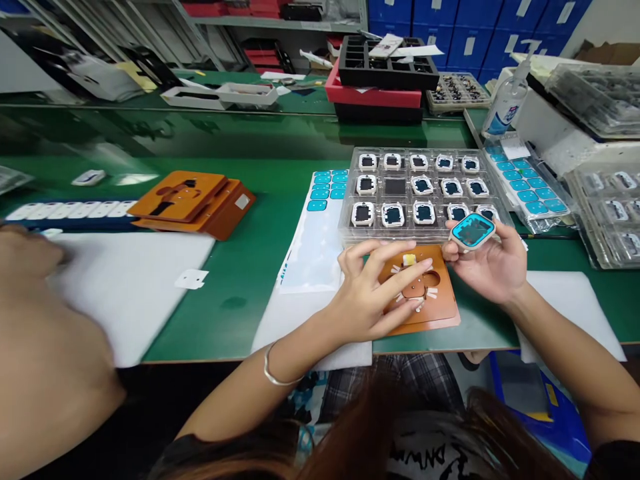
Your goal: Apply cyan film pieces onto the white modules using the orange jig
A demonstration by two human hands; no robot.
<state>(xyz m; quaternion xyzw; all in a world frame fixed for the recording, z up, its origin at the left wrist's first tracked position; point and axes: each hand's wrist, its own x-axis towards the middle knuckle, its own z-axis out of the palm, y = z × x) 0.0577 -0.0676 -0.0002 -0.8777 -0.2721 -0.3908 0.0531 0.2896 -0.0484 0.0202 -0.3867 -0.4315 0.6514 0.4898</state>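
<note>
My right hand [493,260] grips a smartwatch case [473,231], its blue-rimmed face tilted up, just in front of the clear tray [350,230]. Fingers spread, my left hand [375,290] hovers over an orange fixture plate [440,317] and holds nothing I can see. The plate carries a round recess, white strips and a small yellow-and-white piece [409,259], partly hidden by my fingers. Rows of similar white watch cases [424,213] sit in the tray; one pocket in the middle row holds none. Left of it lies a backing sheet [315,247] with blue stickers [320,195] at its top.
A co-worker's blurred arm [45,347] reaches in at the left, near a white foam sheet [170,260] and an orange fixture [195,200]. At the right are bagged blue stickers [530,183], a pump bottle [505,107] and stacked clear trays [607,207]. Black bins [385,70] stand behind.
</note>
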